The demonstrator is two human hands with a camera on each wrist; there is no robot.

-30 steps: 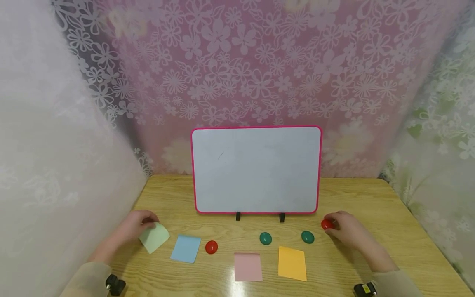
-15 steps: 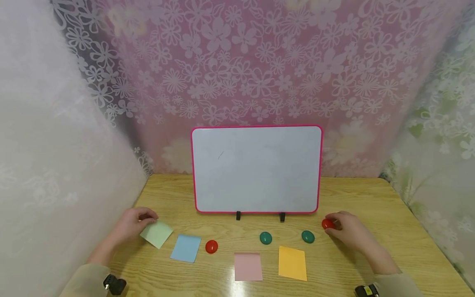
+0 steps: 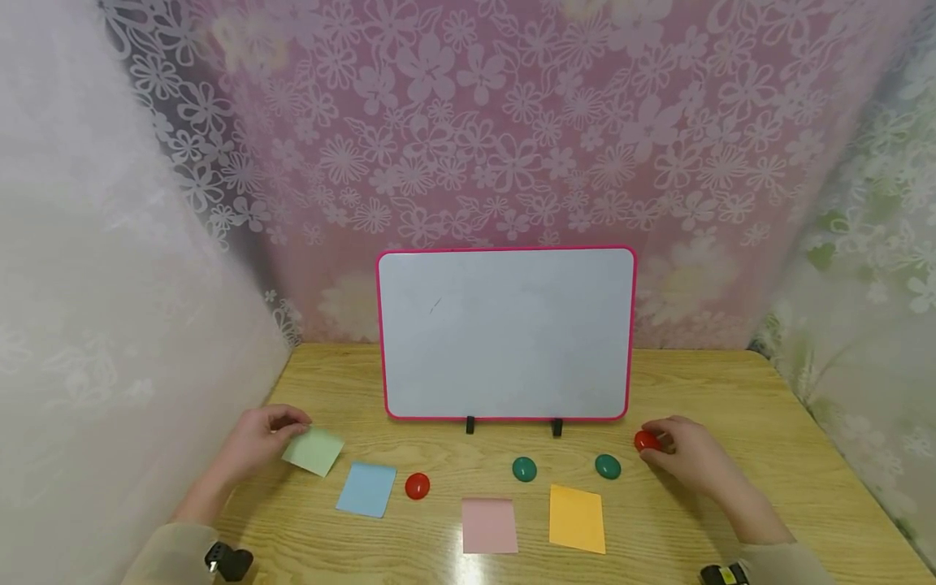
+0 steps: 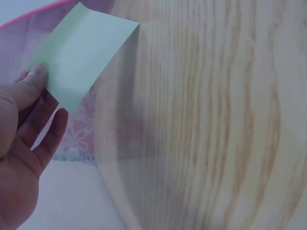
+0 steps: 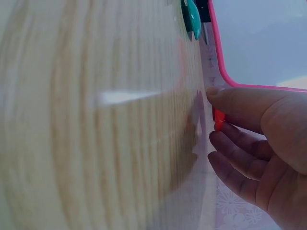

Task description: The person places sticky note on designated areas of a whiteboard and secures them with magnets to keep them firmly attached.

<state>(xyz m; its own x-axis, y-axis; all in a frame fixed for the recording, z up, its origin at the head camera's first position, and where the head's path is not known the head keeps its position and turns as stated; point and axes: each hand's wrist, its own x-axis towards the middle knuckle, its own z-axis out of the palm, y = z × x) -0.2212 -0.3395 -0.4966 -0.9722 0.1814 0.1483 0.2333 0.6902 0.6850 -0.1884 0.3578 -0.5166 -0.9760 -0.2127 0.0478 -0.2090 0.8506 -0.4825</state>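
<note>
The left hand (image 3: 256, 445) pinches a pale green paper square (image 3: 314, 452) by its edge at the table's left. In the left wrist view the green square (image 4: 86, 52) is held between thumb and fingers, raised off the wood. At the right, the right hand (image 3: 691, 455) grips a red round magnet (image 3: 646, 440) between thumb and fingers; the right wrist view shows part of the red magnet (image 5: 218, 119), the rest covered by the thumb. A blue square (image 3: 366, 490) and another red magnet (image 3: 418, 486) lie right of the left hand. Nearest the right hand lies a green magnet (image 3: 608, 465).
A whiteboard (image 3: 506, 335) with a pink frame stands upright on black feet at the back of the wooden table (image 3: 702, 382). Another green magnet (image 3: 524, 469), a pink square (image 3: 489, 526) and an orange square (image 3: 577, 520) lie in front. Patterned cloth hangs behind and at both sides.
The left hand has turned the green square and shifted it slightly up and to the right. The right hand keeps its grip on the red magnet, almost still.
</note>
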